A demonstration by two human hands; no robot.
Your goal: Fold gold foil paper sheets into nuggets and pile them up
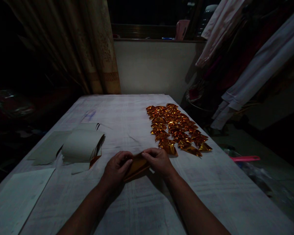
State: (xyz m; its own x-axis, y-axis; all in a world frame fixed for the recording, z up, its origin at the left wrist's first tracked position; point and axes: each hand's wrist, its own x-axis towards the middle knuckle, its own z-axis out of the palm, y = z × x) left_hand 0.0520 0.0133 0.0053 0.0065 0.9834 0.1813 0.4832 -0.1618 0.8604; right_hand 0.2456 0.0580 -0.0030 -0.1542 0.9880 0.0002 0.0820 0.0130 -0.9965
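Observation:
A sheet of gold foil paper (137, 166) lies partly folded on the cloth-covered table (127, 120), just in front of me. My left hand (117, 169) grips its left side with curled fingers. My right hand (159, 161) pinches its right edge, fingers pressed down on the fold. Several folded gold foil pieces (177, 129) lie in rows to the right of my hands.
A stack of foil sheets, pale side up (82, 147), sits left of my hands, with flat paper sheets (17, 195) nearer the left edge. A curtain (88, 49) hangs at the back left. Clothes (247, 65) hang to the right of the table.

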